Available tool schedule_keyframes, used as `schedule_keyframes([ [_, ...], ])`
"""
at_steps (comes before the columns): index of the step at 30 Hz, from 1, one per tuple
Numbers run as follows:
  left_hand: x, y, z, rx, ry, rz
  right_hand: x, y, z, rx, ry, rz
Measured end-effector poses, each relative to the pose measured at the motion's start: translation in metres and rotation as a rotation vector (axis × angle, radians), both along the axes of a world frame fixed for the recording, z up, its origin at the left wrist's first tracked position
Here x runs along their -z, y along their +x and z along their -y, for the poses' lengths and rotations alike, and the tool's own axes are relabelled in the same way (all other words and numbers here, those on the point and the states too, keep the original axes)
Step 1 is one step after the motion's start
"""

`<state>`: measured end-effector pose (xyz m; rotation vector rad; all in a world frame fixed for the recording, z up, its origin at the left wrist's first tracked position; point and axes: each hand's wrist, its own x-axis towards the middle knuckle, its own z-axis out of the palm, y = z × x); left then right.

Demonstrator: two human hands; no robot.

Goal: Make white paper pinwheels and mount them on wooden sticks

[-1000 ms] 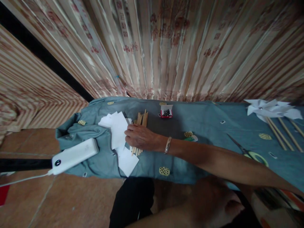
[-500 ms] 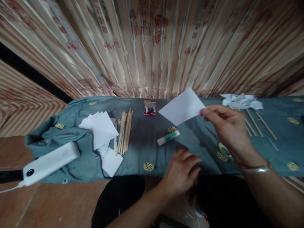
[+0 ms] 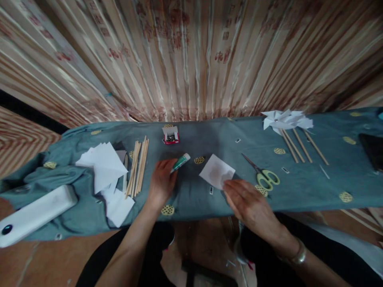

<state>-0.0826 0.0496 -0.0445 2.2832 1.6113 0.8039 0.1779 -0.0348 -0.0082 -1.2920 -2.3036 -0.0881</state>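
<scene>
My left hand [image 3: 161, 183] is closed around a green and white glue stick [image 3: 180, 162], whose white end points up and right. Over on the other side, my right hand [image 3: 248, 203] has its fingers together at the lower right corner of a white paper square [image 3: 216, 170]. The square is low over the cloth; its underside and my thumb are hidden. Scissors [image 3: 263, 175] with pale green handles lie right of that hand. Beside my left hand is a bunch of wooden sticks [image 3: 138, 167].
A small red box of pins [image 3: 171, 137] is open at the back. White paper sheets [image 3: 107, 167] and a white power bank [image 3: 38, 215] lie at the left. Paper pinwheels [image 3: 287, 119] on sticks rest at the back right. A dark object [image 3: 372, 151] sits at the right edge.
My right hand has brought the paper square down toward the cloth. My left hand has moved from the front edge to the glue stick and taken hold of it. The view has shifted right.
</scene>
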Motion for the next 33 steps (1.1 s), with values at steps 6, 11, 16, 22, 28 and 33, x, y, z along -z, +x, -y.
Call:
schedule_keyframes([
  [6, -0.016, 0.011, 0.018, 0.108, 0.064, 0.069, 0.009, -0.015, 0.014, -0.107, -0.095, -0.084],
  [11, -0.020, 0.038, 0.053, 0.420, -0.096, 0.175, 0.007, -0.007, 0.008, -0.087, -0.307, -0.332],
  [16, -0.008, 0.046, 0.060, 0.448, -0.126, 0.101, 0.014, 0.007, -0.005, 0.013, -0.494, -0.502],
  [22, -0.008, 0.048, 0.060, 0.421, -0.121, 0.166, 0.012, 0.011, -0.013, 0.067, -0.656, -0.572],
  [28, -0.010, 0.050, 0.076, 0.456, -0.128, 0.267, 0.000, 0.021, -0.014, -0.014, -0.871, -0.502],
  [33, -0.011, 0.050, 0.081, 0.400, -0.167, 0.245, 0.016, 0.014, -0.024, 0.042, -0.711, -0.556],
])
